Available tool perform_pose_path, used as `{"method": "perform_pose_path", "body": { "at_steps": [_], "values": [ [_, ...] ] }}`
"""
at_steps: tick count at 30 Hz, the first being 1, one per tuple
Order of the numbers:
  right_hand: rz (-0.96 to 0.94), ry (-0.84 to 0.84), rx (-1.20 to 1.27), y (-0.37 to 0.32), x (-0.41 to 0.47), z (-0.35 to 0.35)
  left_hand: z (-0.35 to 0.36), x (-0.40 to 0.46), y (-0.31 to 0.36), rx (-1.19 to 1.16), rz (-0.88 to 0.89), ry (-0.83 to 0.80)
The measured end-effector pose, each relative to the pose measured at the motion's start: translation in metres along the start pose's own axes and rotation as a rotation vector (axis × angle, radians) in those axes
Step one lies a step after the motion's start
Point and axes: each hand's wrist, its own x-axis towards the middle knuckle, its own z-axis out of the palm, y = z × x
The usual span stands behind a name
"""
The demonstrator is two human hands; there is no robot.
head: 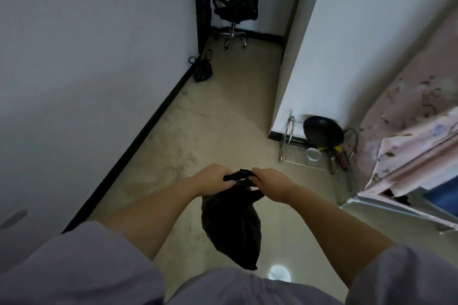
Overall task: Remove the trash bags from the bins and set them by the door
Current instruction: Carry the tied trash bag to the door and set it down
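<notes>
hidden: fingertips buried in the bag's top
left hand [213, 177]: clenched on black trash bag [230, 225] handle
right hand [269, 181]: clenched on other handle, bag hanging

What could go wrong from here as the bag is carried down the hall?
1. Both the left hand and right hand pinch only the black trash bag's thin handles, which could tear or slip.
2. The dish rack with its frying pan stands at the wall corner; the hanging bag might snag it.
</notes>
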Motion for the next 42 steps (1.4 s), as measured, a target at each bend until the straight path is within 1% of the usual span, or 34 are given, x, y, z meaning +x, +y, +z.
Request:
{"method": "perform_pose_path", "body": {
  "at_steps": [4,11,17,20,26,30,33,35,38,42],
  "values": [
    [-0.021,-0.023,0.006,0.009,0.081,-0.043,-0.051,0.068,-0.033,0.024,0.002,-0.01],
    [-0.114,-0.021,-0.052,0.042,0.251,-0.114,-0.135,0.208,-0.098,0.016,-0.083,0.041],
    [-0.186,-0.091,-0.111,0.074,0.393,-0.19,-0.207,0.326,-0.143,-0.041,-0.18,0.102],
    [-0.229,-0.107,-0.136,0.081,0.46,-0.225,-0.242,0.376,-0.168,-0.075,-0.193,0.135],
    [-0.267,-0.16,-0.132,0.08,0.593,-0.265,-0.305,0.463,-0.244,-0.153,-0.246,0.123],
    [-0.241,-0.136,-0.098,0.073,0.696,-0.291,-0.361,0.531,-0.306,-0.128,-0.252,0.115],
    [-0.197,-0.146,-0.063,0.06,0.758,-0.315,-0.406,0.569,-0.344,-0.131,-0.256,0.076],
    [-0.175,-0.133,-0.037,0.048,0.795,-0.333,-0.44,0.588,-0.367,-0.121,-0.247,0.053],
    [-0.183,-0.114,-0.007,0.035,0.845,-0.355,-0.483,0.62,-0.405,-0.141,-0.221,0.077],
    [-0.171,-0.114,0.003,0.029,0.912,-0.377,-0.526,0.658,-0.436,-0.068,-0.171,0.083]
  ]
}}
